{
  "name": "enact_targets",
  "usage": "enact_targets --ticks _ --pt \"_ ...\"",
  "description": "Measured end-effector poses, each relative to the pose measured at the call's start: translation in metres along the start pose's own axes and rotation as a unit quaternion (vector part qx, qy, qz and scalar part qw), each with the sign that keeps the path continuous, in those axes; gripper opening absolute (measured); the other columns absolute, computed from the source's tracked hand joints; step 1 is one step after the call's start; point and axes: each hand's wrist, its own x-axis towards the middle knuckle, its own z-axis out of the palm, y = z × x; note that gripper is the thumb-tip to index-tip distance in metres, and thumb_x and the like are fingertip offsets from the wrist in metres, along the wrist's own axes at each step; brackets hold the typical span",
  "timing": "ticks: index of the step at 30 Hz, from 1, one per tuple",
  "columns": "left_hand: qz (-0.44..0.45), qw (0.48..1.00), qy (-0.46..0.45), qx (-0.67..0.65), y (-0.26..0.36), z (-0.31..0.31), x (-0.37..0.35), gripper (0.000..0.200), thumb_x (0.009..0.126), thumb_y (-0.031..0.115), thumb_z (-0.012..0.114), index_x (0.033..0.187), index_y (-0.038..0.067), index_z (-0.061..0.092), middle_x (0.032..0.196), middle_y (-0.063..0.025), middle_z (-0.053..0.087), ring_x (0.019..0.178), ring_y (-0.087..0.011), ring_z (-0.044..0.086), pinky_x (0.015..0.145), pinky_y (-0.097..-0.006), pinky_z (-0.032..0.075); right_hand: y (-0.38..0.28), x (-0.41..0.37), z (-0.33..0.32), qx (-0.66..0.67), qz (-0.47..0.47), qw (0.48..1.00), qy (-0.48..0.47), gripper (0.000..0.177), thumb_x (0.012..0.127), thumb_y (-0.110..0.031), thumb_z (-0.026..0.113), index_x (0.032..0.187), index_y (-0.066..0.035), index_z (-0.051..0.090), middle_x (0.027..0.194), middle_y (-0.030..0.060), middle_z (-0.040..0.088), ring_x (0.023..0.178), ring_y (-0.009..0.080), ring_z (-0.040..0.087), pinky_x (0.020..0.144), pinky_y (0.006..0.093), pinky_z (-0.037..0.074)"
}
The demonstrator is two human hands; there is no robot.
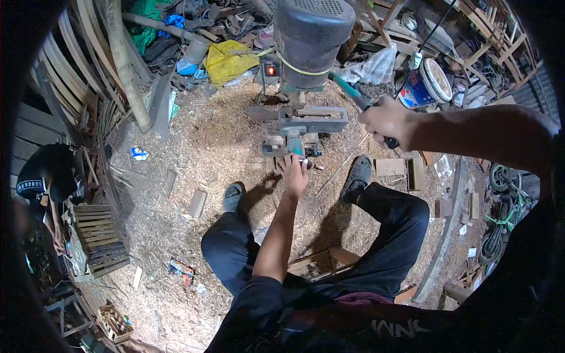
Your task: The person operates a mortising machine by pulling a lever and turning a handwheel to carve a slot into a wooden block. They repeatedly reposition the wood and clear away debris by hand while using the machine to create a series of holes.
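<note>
A floor machine with a large dark motor housing (315, 44), like a drill press or mortiser, stands in front of me. My right hand (385, 122) is closed round the black grip of its green lever (348, 88), to the right of the housing. My left hand (295, 176) is closed at the front of the machine's vise, on a small handle below a green part (295, 146); the fingers partly hide the handle. Just above, a block-like workpiece (315, 119) lies across the vise, under the tool head (297, 99).
Wood shavings (200, 141) cover the floor. A yellow sack (229, 62) and a paint bucket (425, 83) stand behind the machine. Wooden boxes (390, 167) lie at right, near a small bicycle (503, 212). Another person (50, 176) is at the left, beside a slatted wooden rack (100, 235).
</note>
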Motion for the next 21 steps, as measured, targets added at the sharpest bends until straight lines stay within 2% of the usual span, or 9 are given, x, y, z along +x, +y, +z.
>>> enact_targets --ticks 2,3,6,8,10,13,17,21 --pt "-0.003 1.000 -0.018 0.015 -0.004 0.003 0.001 0.023 0.089 0.021 0.061 0.107 0.010 0.054 0.115 -0.0179 0.047 0.112 -0.0428 0.043 0.096 -0.0637 0.028 0.004 -0.003 0.009 0.020 -0.018 0.998 0.053 0.028 0.084 -0.017 0.062 0.093 0.006 0.049 0.071 0.0102 0.054 0.053 0.0167 0.053 0.041 0.0336 0.042" --pt "-0.003 0.999 -0.021 0.028 -0.007 0.005 -0.001 0.023 0.089 0.022 0.061 0.107 0.010 0.054 0.116 -0.0183 0.047 0.112 -0.0431 0.043 0.095 -0.0645 0.028 0.016 0.007 0.007 0.015 -0.005 0.999 0.034 0.033 0.084 -0.018 0.063 0.099 0.007 0.047 0.073 0.0107 0.056 0.055 0.0181 0.056 0.042 0.0358 0.044" --pt "-0.010 0.998 -0.027 0.048 -0.009 0.009 0.001 0.026 0.089 0.025 0.059 0.109 0.010 0.053 0.115 -0.0191 0.048 0.112 -0.0437 0.043 0.093 -0.0665 0.029 0.025 0.011 0.018 -0.039 0.003 0.997 0.069 0.034 0.085 -0.020 0.062 0.103 0.006 0.050 0.073 0.0111 0.057 0.058 0.0183 0.057 0.047 0.0372 0.046" --pt "-0.010 0.998 -0.036 0.059 -0.009 0.010 0.002 0.028 0.089 0.027 0.058 0.110 0.010 0.053 0.114 -0.0193 0.048 0.111 -0.0436 0.044 0.093 -0.0672 0.029 0.027 0.008 0.020 -0.044 0.002 0.997 0.057 0.037 0.086 -0.023 0.062 0.107 0.005 0.052 0.070 0.0105 0.058 0.058 0.0183 0.058 0.051 0.0368 0.047" --pt "0.001 0.996 -0.053 0.075 -0.007 0.003 0.004 0.030 0.089 0.030 0.057 0.111 0.010 0.054 0.113 -0.0192 0.049 0.110 -0.0431 0.045 0.093 -0.0672 0.029 0.001 -0.021 0.027 -0.041 -0.008 0.998 0.056 0.038 0.086 -0.025 0.062 0.109 0.004 0.054 0.069 0.0097 0.058 0.059 0.0182 0.059 0.053 0.0357 0.047" --pt "0.072 0.996 -0.031 0.052 -0.022 0.004 0.006 0.030 0.090 0.032 0.055 0.110 0.009 0.054 0.107 -0.0177 0.050 0.104 -0.0408 0.047 0.085 -0.0610 0.034 0.058 0.022 0.041 -0.066 -0.036 0.992 0.101 0.037 0.083 -0.021 0.057 0.105 0.009 0.058 0.094 0.0289 0.065 0.090 0.0395 0.066 0.077 0.0469 0.050" --pt "0.078 0.995 -0.045 0.037 -0.014 -0.009 0.011 0.031 0.092 0.034 0.052 0.108 0.007 0.053 0.105 -0.0163 0.050 0.103 -0.0397 0.048 0.078 -0.0568 0.035 0.093 0.037 0.071 -0.030 -0.080 0.989 0.121 0.033 0.084 -0.024 0.061 0.099 0.005 0.055 0.091 0.0287 0.063 0.090 0.0427 0.064 0.080 0.0479 0.048" --pt "0.063 0.996 -0.061 0.007 -0.016 -0.007 0.011 0.031 0.093 0.035 0.052 0.106 0.007 0.051 0.106 -0.0152 0.049 0.104 -0.0392 0.047 0.081 -0.0564 0.035 0.121 0.050 0.096 0.027 -0.099 0.988 0.115 0.033 0.088 -0.026 0.061 0.097 0.003 0.049 0.085 0.0273 0.061 0.084 0.0433 0.062 0.077 0.0488 0.046"
